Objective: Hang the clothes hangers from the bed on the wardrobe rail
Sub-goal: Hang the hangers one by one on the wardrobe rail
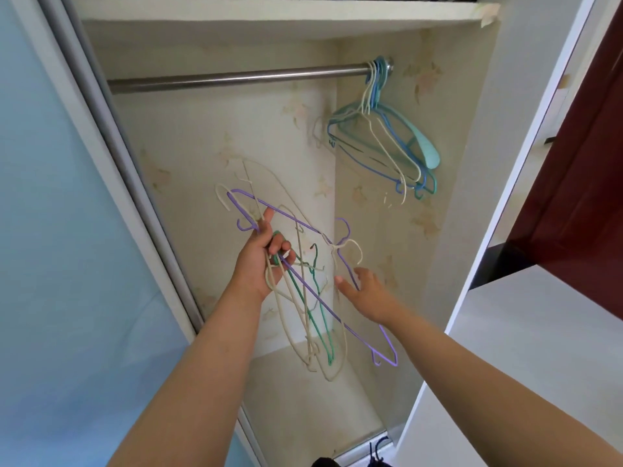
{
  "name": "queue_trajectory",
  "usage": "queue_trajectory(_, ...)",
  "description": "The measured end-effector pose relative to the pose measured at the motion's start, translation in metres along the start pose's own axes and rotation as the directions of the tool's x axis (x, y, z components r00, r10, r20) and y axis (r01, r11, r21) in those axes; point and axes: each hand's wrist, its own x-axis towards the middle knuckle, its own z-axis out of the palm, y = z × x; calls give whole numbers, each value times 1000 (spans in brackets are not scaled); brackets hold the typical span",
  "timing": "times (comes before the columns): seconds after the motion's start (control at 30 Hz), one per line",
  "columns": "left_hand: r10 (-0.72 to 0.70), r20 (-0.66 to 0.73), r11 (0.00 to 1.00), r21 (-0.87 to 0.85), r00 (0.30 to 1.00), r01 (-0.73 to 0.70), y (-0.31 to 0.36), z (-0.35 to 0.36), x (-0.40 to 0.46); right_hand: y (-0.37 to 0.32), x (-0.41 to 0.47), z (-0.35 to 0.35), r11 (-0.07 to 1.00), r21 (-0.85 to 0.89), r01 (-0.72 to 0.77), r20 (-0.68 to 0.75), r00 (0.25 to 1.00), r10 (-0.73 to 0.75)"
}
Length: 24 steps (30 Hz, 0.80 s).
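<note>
from the head view, the job looks partly done: a cluster of hung hangers (384, 136), blue, teal and cream, already sits on the wardrobe rail (236, 80) at its far right end, well above and to the right of both hands, and the rest of the rail is bare. what is left, as i judge it, is the tangled bundle of hangers (303, 291) in hand, purple, green and cream wire ones, knotted into each other, none of them on the rail yet. the left hand (263, 264) has its fingers curled tight round the bundle near the middle, with one finger pointing up along a purple wire and the bulk of the hangers dangling below its knuckles. the right hand (365, 293) is just to the right of that, fingers only loosely bent and spread, its fingertips (340, 281) touching the purple hanger (340, 318) by its neck; whether it truly pinches the wire i cannot tell. the hooks stick out just above those fingertips.
</note>
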Motion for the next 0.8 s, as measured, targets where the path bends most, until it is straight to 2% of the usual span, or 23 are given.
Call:
queue_trajectory(0.07,4,11,999,52,1000,-4,-7,2,-3,-18,-8,-5,999,-35,22,-7,1000,-22)
queue_trajectory(0.2,62,-61,997,47,996,-59,-16,3,-6,-39,-33,0,995,-100,-13,281,959,40)
queue_trajectory(0.27,96,-102,995,35,990,-93,-16,3,-4,-37,-43,8,986,-165,6,359,932,55)
queue_trajectory(0.33,110,-121,993,53,987,-104,-16,3,-3,-34,-49,12,983,-182,27,365,930,42)
queue_trajectory(0.47,72,-93,990,124,993,-61,-18,-1,-4,-26,-48,21,998,-46,31,305,952,-16)
queue_trajectory(0.6,20,-41,990,140,999,-14,-19,-1,-10,-13,-48,24,999,52,-12,215,977,0)
queue_trajectory(0.8,-34,-22,988,151,999,37,-20,-8,-17,-8,-56,16,997,74,36,197,979,-50)
